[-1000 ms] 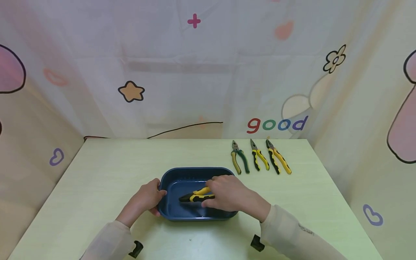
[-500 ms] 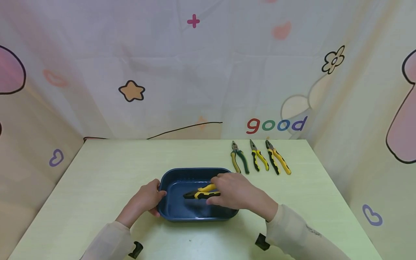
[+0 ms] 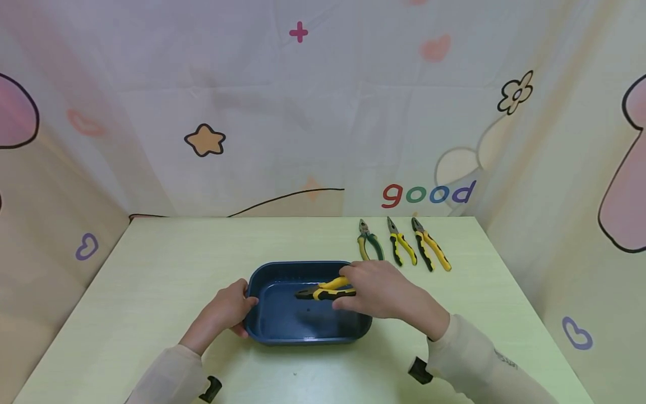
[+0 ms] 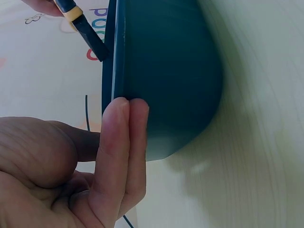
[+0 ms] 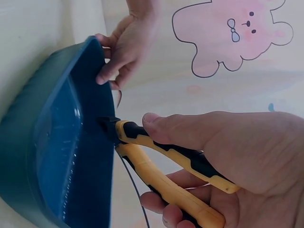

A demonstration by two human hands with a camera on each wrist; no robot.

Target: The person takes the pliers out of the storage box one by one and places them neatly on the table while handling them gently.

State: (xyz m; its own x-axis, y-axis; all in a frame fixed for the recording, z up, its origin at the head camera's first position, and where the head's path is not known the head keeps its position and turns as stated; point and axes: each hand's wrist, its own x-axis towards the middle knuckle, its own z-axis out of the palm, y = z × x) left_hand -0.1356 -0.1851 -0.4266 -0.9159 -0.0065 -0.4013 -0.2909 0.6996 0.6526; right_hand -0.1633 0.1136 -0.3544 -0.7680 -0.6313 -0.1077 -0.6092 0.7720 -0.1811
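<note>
A dark blue rectangular tray (image 3: 282, 320) with rounded corners sits on the table. My left hand (image 3: 229, 308) grips its left rim, the thumb over the inside and the fingers against the outer wall (image 4: 171, 71). In my right hand (image 3: 381, 289) is a pair of pliers (image 3: 330, 287) with yellow-and-black handles, raised over the tray's right part. The right wrist view shows the thumb on one handle and fingers curled round the other, the two handles (image 5: 166, 183) spread apart. The dark nose of the pliers points left; the handle ends are hidden by my palm in the head view.
Toward the back right lie three more pliers: green-handled pliers (image 3: 372, 242), yellow-and-black long-nose pliers (image 3: 402, 242) and larger yellow-and-black pliers (image 3: 430, 245). My right hand overlaps the green pair's handle ends. A printed curtain (image 3: 272, 129) hangs behind the table (image 3: 176, 264).
My right hand has lifted the pliers from low inside the tray, moving up and to the right. The left hand and the tray have stayed put.
</note>
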